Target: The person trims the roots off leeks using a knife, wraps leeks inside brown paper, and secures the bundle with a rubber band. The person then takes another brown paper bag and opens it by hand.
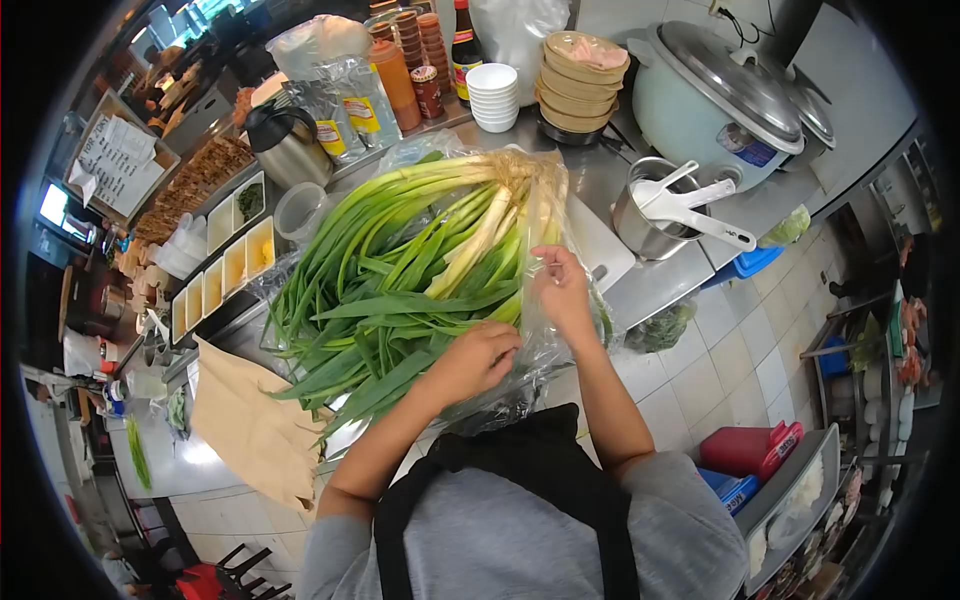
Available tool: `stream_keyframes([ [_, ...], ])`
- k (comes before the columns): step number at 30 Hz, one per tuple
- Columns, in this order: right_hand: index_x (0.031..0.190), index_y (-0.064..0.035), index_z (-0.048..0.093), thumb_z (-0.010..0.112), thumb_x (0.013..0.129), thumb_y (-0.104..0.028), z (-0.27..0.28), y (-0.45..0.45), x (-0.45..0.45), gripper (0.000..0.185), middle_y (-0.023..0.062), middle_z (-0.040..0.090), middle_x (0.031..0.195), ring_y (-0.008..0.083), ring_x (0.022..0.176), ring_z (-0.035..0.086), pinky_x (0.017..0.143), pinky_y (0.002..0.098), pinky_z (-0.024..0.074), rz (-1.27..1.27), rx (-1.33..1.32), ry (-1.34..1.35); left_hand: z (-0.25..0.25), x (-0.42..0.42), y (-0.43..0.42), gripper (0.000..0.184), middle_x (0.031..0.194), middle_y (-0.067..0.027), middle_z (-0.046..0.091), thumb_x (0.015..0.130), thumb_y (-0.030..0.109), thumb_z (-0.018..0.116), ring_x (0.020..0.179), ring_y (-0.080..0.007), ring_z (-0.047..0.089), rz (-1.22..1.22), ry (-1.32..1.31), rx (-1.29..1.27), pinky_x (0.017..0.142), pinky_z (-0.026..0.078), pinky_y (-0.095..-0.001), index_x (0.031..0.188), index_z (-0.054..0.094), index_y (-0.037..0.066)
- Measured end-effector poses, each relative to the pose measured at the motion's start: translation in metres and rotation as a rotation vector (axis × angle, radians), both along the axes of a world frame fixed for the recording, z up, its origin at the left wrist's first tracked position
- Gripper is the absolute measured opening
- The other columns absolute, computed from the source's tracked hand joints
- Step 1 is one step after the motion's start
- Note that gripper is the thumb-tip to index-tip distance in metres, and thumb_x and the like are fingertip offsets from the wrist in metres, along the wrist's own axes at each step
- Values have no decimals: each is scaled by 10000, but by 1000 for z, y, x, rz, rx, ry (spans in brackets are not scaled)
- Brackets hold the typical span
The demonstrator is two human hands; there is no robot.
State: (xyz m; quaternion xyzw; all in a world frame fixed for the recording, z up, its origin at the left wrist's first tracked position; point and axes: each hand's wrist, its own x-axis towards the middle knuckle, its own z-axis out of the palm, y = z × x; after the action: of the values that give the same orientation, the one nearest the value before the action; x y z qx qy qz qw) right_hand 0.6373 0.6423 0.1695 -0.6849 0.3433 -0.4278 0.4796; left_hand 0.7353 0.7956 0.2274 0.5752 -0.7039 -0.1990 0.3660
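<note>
A large bundle of green onions (400,270) lies across the counter, its pale root ends at the upper right and its leaves spreading left and toward me. A clear plastic bag (545,215) lies under and around the bundle, open along my side. My right hand (562,290) is closed, thumb and fingers pinching the bag's film beside the pale stalks. My left hand (475,360) is curled over the near edge of the leaves, its fingertips closed on the film. A white cutting board (598,245) shows partly behind the bag.
Brown paper (250,420) overhangs the counter's near left. Beyond the bundle stand a thermos jug (288,145), white bowls (493,98) and brown bowls (578,85). At right are a metal pot with ladles (655,210) and a big rice cooker (710,100). Sauce containers (235,262) line the left.
</note>
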Motion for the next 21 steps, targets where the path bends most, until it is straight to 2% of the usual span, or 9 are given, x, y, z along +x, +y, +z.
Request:
stream_keyframes([
  [2,982,-66,610,568,790,-22,17,-8,-1,202,-17,514,706,75,606,467,540,221,388,-19,276,-152,2,5,1,154,913,-144,588,753,70,591,863,-323,564,7,-61,59,794,456,-368,873,597,-25],
  [4,978,-51,613,572,809,-46,27,-16,-5,174,-8,534,720,75,610,474,546,217,392,-43,303,-113,2,11,2,162,925,-149,588,764,90,582,860,-324,566,5,-125,132,797,456,-371,877,594,-27],
  [6,973,-37,615,576,828,-69,27,-19,-12,154,0,554,733,75,613,481,552,213,395,-79,333,-86,2,19,-3,259,971,-172,595,826,183,560,885,-321,577,147,199,183,810,454,-355,979,590,-24],
  [9,991,-15,608,564,859,-106,19,-28,-28,167,20,588,764,75,620,497,553,207,395,-71,223,19,15,28,-26,473,1048,-206,578,854,380,528,945,-352,573,339,296,145,832,446,-399,1109,538,-19],
  [10,1001,-14,606,550,867,-105,20,-34,-33,171,24,594,763,74,626,512,555,207,402,-41,240,16,18,30,-38,473,1048,-206,578,854,380,528,945,-352,573,336,302,139,832,446,-399,1109,538,-19],
  [12,1011,-13,603,537,876,-104,25,-49,-44,176,28,601,762,73,631,527,558,206,408,2,254,29,24,32,-65,692,1120,-249,546,806,512,570,1028,-348,552,446,60,53,852,449,-397,1226,461,-27],
  [15,1006,-16,607,505,880,-84,29,-78,-45,176,41,615,774,79,635,552,567,208,425,108,280,40,36,16,-118,781,1153,-276,521,727,565,622,1082,-356,525,587,-20,94,870,449,-408,1211,466,-28],
  [19,1040,-40,610,502,897,-122,7,-127,-21,197,17,618,830,84,677,557,608,217,446,197,276,99,22,8,-185,745,1181,-270,507,695,494,669,1104,-343,517,707,-119,273,856,457,-424,1191,473,-27],
  [21,1036,-37,612,502,895,-114,-15,-153,-1,194,15,618,832,82,676,554,609,218,448,234,317,100,-2,16,-211,538,1061,-256,576,709,359,655,999,-345,578,815,-235,270,802,483,-421,1052,559,-44],
])
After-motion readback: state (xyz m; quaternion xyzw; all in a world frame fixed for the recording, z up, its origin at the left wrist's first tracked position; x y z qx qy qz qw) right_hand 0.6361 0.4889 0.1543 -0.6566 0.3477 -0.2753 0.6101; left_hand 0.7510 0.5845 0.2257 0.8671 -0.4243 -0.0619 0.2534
